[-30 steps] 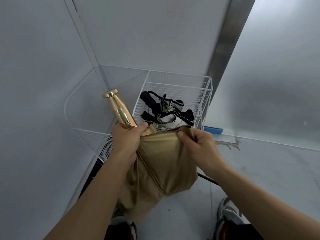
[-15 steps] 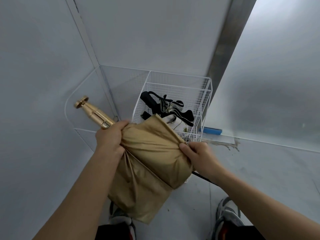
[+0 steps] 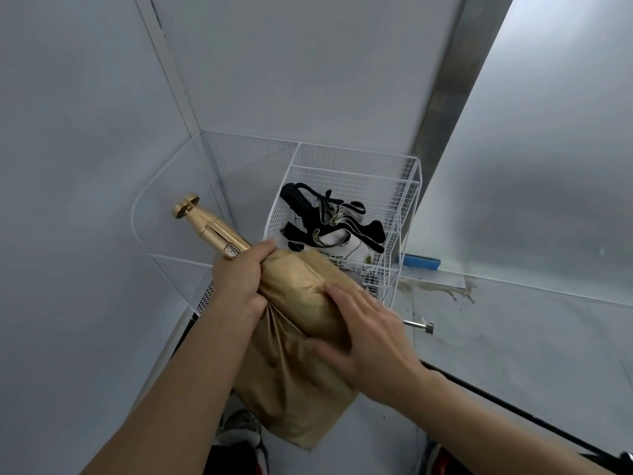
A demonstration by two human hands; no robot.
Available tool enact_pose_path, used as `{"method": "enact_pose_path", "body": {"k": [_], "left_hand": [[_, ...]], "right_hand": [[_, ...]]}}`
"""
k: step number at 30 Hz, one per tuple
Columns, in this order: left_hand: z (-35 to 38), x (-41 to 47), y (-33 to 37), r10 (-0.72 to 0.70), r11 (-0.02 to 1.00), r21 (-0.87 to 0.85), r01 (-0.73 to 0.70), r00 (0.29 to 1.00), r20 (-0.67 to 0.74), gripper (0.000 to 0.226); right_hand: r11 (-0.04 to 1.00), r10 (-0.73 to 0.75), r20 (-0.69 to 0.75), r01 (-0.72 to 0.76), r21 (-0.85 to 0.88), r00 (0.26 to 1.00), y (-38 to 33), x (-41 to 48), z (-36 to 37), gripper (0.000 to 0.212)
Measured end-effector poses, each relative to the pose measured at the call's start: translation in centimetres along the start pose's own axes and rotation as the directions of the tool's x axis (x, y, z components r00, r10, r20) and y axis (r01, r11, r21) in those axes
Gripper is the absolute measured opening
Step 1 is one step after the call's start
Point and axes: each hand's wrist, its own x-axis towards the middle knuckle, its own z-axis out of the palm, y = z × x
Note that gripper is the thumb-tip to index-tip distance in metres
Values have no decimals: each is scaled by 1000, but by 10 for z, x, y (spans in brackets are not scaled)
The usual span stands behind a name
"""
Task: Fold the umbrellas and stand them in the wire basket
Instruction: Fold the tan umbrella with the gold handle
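**Inspector:** Boundaries and clearance?

**Assistant:** Pale walls (image 3: 308,63) meet in a corner. The wire basket (image 3: 409,186) stands in that corner with its top open. Grey floor (image 3: 531,337) lies bare to the right. A black-and-white umbrella (image 3: 329,224) already stands inside the basket.

**Inspector:** Location of the item in hand?

**Assistant:** The gold umbrella (image 3: 301,296) is held slantwise in front of the basket's near rim and outside it.

**Inspector:** Grip?

**Assistant:** The left hand (image 3: 239,282) is curled tightly round the neck, where cloth meets the gold handle (image 3: 209,228). The right hand (image 3: 370,330) lies spread on the bundled cloth, fingers fairly straight and pressing. It is slightly blurred.

**Inspector:** Condition?

**Assistant:** The canopy is collapsed but loose. The upper part is rounded under the palm, and slack folds hang below. The handle points up-left, and a metal tip (image 3: 424,327) shows past the right hand.
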Motion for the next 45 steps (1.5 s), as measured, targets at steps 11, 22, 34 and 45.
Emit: {"method": "enact_pose_path", "body": {"k": [11, 22, 34, 45], "left_hand": [[-5, -30, 23, 159, 951, 155, -268, 852, 499, 46], [-3, -18, 10, 144, 943, 264, -202, 964, 223, 24], [-9, -5, 6, 310, 866, 347, -361, 931, 193, 29], [-5, -27, 7, 80, 958, 141, -251, 702, 708, 17]], "right_hand": [[619, 242, 623, -613, 492, 744, 23, 22, -29, 45], [552, 131, 545, -517, 654, 828, 24, 24, -27, 45], [541, 353, 63, -259, 800, 933, 21, 24, -37, 23], [449, 506, 10, -274, 851, 863, 40, 45, -24, 56]]}}
